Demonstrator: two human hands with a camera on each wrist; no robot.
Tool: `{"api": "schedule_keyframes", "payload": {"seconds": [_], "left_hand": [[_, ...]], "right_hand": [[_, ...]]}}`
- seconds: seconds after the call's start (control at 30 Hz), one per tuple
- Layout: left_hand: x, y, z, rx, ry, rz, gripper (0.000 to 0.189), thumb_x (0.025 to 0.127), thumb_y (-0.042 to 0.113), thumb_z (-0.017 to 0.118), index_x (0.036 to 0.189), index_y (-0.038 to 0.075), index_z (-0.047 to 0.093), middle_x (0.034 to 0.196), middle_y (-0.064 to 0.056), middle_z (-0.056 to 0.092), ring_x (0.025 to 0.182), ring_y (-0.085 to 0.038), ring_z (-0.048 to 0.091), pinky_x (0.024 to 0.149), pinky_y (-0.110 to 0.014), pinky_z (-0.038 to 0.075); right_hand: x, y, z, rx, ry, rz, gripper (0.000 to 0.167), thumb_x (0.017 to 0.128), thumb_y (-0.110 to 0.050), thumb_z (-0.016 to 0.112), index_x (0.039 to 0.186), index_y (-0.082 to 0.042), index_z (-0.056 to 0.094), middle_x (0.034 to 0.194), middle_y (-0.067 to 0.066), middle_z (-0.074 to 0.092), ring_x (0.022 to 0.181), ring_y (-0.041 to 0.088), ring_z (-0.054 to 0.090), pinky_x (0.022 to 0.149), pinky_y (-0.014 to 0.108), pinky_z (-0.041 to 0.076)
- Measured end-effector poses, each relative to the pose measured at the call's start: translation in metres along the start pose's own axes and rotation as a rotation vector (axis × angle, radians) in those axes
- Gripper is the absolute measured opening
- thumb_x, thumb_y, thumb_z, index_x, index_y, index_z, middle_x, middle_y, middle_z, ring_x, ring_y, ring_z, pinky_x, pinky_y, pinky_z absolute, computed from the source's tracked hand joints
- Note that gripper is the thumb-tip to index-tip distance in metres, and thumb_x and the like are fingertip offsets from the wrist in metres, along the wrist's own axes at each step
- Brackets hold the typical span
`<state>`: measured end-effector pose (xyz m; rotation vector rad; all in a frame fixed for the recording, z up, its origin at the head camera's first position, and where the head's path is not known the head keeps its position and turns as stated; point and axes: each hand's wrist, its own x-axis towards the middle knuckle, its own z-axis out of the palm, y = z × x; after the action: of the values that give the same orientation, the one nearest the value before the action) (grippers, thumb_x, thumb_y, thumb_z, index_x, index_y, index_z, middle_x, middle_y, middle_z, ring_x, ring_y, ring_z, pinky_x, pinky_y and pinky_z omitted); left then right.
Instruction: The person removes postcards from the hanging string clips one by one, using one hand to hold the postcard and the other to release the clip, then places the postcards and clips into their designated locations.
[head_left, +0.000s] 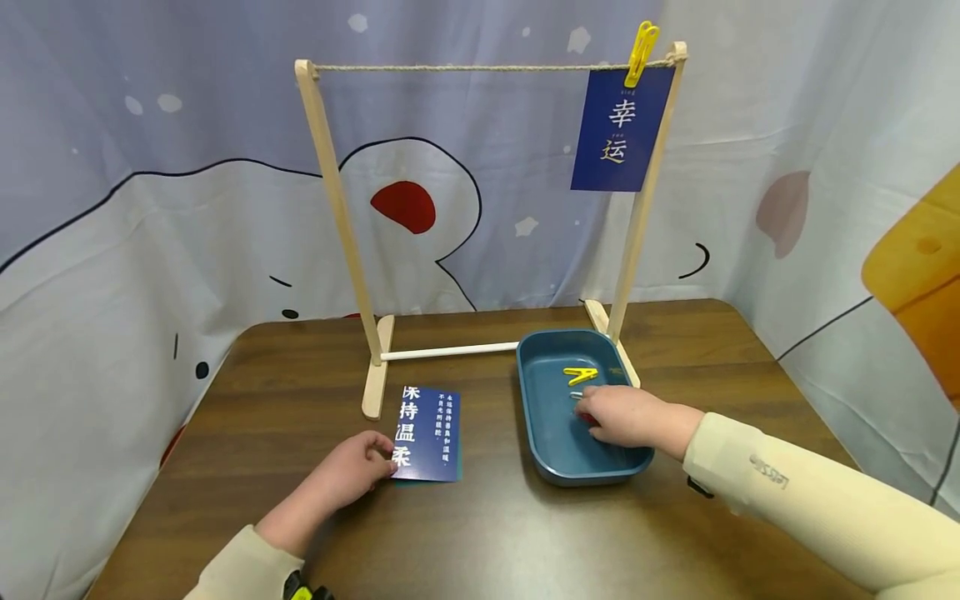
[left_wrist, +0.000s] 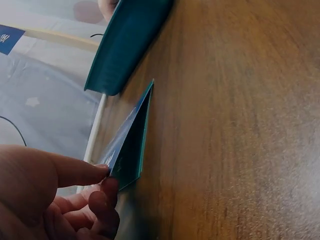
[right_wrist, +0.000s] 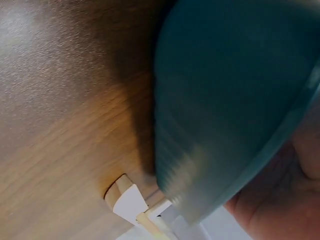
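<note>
My left hand pinches the left edge of a dark blue card with white Chinese characters, at the left of the table. A teal card lies under it, tilted apart from it in the left wrist view. Inside a blue-teal tray is my right hand, fingers pointing down. A small red thing shows beneath those fingers; whether they hold it is hidden. A yellow clothespin lies just beyond them. In the right wrist view the tray's side hides the fingertips.
Behind stands a wooden rack with a rope along its top. A yellow clothespin holds another blue card at the rope's right end. The rack's white lower bar runs to the tray's back left.
</note>
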<state>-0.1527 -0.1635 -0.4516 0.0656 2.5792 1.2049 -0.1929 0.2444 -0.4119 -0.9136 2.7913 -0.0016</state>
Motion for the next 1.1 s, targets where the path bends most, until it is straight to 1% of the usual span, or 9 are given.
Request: {"api": "schedule_keyframes", "payload": {"seconds": [0.17, 0.37, 0.47, 0.77, 0.83, 0.93, 1.03, 1.1], "left_hand": [[0.0, -0.001, 0.002, 0.021, 0.005, 0.015, 0.028, 0.087, 0.008, 0.071, 0.111, -0.001, 0.059, 0.071, -0.004, 0.059, 0.057, -0.017, 0.051, 0.054, -0.031, 0.04], [0.0, -0.004, 0.003, 0.068, 0.007, -0.001, 0.037, 0.086, 0.012, 0.075, 0.116, -0.001, 0.058, 0.074, -0.004, 0.058, 0.061, -0.017, 0.051, 0.056, -0.031, 0.04], [0.0, -0.004, 0.003, 0.091, 0.007, 0.006, 0.039, 0.086, 0.014, 0.076, 0.117, -0.001, 0.058, 0.075, -0.003, 0.059, 0.062, -0.017, 0.051, 0.058, -0.032, 0.04], [-0.003, 0.002, 0.001, 0.149, -0.006, 0.024, 0.03, 0.087, 0.016, 0.074, 0.111, 0.004, 0.062, 0.074, -0.002, 0.057, 0.06, -0.017, 0.05, 0.056, -0.032, 0.039], [-0.004, 0.003, 0.001, 0.181, 0.006, 0.031, 0.028, 0.087, 0.017, 0.074, 0.109, 0.006, 0.063, 0.074, -0.001, 0.057, 0.061, -0.016, 0.051, 0.057, -0.031, 0.039], [-0.005, 0.005, 0.001, 0.265, 0.033, 0.039, 0.023, 0.087, 0.02, 0.074, 0.106, 0.011, 0.065, 0.076, 0.002, 0.056, 0.064, -0.014, 0.051, 0.059, -0.032, 0.04], [-0.005, 0.008, 0.001, 0.377, 0.071, 0.066, 0.022, 0.087, 0.026, 0.076, 0.103, 0.015, 0.066, 0.083, 0.003, 0.057, 0.071, -0.014, 0.053, 0.063, -0.036, 0.043], [-0.005, 0.009, 0.002, 0.448, 0.093, 0.08, 0.025, 0.086, 0.031, 0.077, 0.103, 0.017, 0.067, 0.091, 0.002, 0.06, 0.076, -0.015, 0.056, 0.066, -0.039, 0.046]], "right_hand": [[0.001, 0.001, 0.003, -0.008, -0.013, -0.015, 0.021, 0.086, -0.014, 0.076, 0.105, -0.007, 0.072, 0.086, 0.0, 0.056, 0.073, 0.014, 0.052, 0.071, 0.034, 0.051], [0.003, 0.002, 0.005, -0.008, -0.011, -0.039, 0.021, 0.085, -0.014, 0.077, 0.105, -0.007, 0.072, 0.087, 0.0, 0.058, 0.075, 0.013, 0.054, 0.074, 0.035, 0.052], [0.003, 0.003, 0.006, 0.004, -0.003, -0.04, 0.022, 0.085, -0.014, 0.078, 0.106, -0.008, 0.072, 0.089, -0.001, 0.059, 0.077, 0.013, 0.055, 0.076, 0.035, 0.053], [0.002, 0.007, 0.006, 0.048, -0.008, -0.046, 0.028, 0.086, -0.014, 0.077, 0.113, -0.012, 0.069, 0.099, 0.0, 0.063, 0.083, 0.012, 0.057, 0.081, 0.036, 0.053], [0.001, 0.008, 0.005, 0.061, -0.007, -0.038, 0.027, 0.086, -0.013, 0.076, 0.112, -0.012, 0.069, 0.098, -0.001, 0.063, 0.082, 0.012, 0.056, 0.08, 0.036, 0.053], [-0.002, 0.01, 0.003, 0.073, 0.005, -0.031, 0.021, 0.085, -0.012, 0.076, 0.105, -0.012, 0.068, 0.091, -0.002, 0.06, 0.078, 0.012, 0.053, 0.075, 0.034, 0.051], [-0.003, 0.011, 0.002, 0.065, 0.024, -0.028, 0.015, 0.084, -0.013, 0.076, 0.096, -0.012, 0.067, 0.082, -0.004, 0.055, 0.071, 0.012, 0.05, 0.068, 0.032, 0.048], [-0.004, 0.011, 0.002, 0.042, 0.037, -0.018, 0.014, 0.083, -0.015, 0.077, 0.091, -0.014, 0.066, 0.077, -0.006, 0.052, 0.068, 0.011, 0.049, 0.065, 0.031, 0.046]]}}
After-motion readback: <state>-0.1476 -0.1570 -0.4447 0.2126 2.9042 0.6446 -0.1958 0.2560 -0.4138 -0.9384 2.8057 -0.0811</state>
